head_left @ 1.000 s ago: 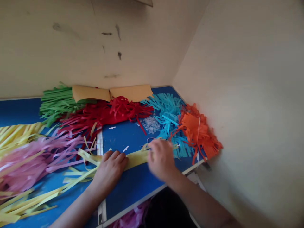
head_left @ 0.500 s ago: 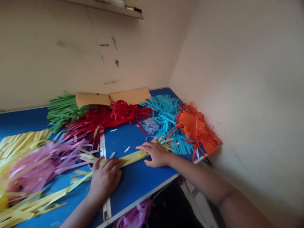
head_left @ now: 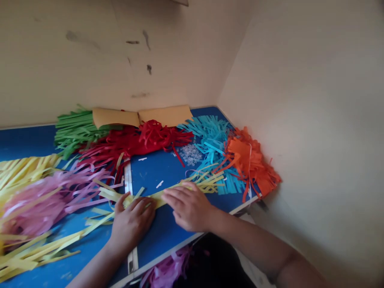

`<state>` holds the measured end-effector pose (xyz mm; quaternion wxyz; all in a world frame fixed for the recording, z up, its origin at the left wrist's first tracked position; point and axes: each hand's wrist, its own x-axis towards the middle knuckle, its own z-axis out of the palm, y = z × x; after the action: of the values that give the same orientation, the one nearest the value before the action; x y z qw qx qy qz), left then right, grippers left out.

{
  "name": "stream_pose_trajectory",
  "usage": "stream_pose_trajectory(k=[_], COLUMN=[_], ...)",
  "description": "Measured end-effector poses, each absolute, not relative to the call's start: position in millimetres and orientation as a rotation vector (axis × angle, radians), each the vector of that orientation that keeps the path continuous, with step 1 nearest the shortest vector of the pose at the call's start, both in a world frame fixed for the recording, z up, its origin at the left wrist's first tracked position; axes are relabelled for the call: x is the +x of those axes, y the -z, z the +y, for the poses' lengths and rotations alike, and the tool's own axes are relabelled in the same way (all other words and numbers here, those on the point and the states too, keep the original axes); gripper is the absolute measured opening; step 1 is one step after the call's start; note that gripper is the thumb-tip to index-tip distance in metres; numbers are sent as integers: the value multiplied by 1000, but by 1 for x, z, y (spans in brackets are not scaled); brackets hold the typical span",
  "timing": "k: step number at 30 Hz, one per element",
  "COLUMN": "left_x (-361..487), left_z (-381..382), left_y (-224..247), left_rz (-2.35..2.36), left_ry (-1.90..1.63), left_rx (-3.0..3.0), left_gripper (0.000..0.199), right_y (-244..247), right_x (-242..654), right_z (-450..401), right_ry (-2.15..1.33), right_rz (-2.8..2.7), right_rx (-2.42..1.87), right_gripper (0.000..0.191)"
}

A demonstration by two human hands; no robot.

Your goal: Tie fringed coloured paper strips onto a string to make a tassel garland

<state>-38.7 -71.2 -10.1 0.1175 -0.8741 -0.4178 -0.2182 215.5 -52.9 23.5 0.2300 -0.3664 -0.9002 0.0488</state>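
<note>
A yellow fringed paper strip [head_left: 162,197] lies flattened across the blue table, with loose fringe at both ends. My left hand [head_left: 132,220] is closed over its left part, fingers bent and pressed down on the paper. My right hand [head_left: 192,206] rests over the strip's middle, fingers stretched out, its palm above the near edge; whether it presses the paper I cannot tell. The strip's right fringe [head_left: 211,182] spreads out beyond my right hand, touching blue fringed paper [head_left: 211,134]. Parts of the strip under both hands are hidden.
Orange [head_left: 253,160], red [head_left: 135,144], green [head_left: 78,130], pink [head_left: 39,204] and more yellow fringed paper [head_left: 28,172] surround the work spot. Small clear plastic pieces [head_left: 190,155] lie in a heap. Tan card [head_left: 165,116] leans at the back wall.
My right hand has moved left and nearer along the yellow strip, uncovering its right fringe. My left hand stays on the strip's left part. The camera view has tilted slightly down.
</note>
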Motion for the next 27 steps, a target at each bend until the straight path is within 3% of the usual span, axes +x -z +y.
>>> stream_pose_trajectory(k=[4, 12, 27], left_x=[-44, -46, -41], left_z=[-71, -59, -54], left_y=[10, 9, 6], left_rz=[-1286, -1782, -1859], left_ry=[670, 684, 311], left_rx=[-2636, -2633, -2551], left_gripper=[18, 38, 48], right_y=[5, -2, 6], right_x=[197, 207, 197], right_z=[-39, -10, -9], right_ry=[-311, -395, -351], right_rz=[-2622, -2559, -2482], right_rx=[-1114, -1369, -1488], right_gripper=[13, 24, 17])
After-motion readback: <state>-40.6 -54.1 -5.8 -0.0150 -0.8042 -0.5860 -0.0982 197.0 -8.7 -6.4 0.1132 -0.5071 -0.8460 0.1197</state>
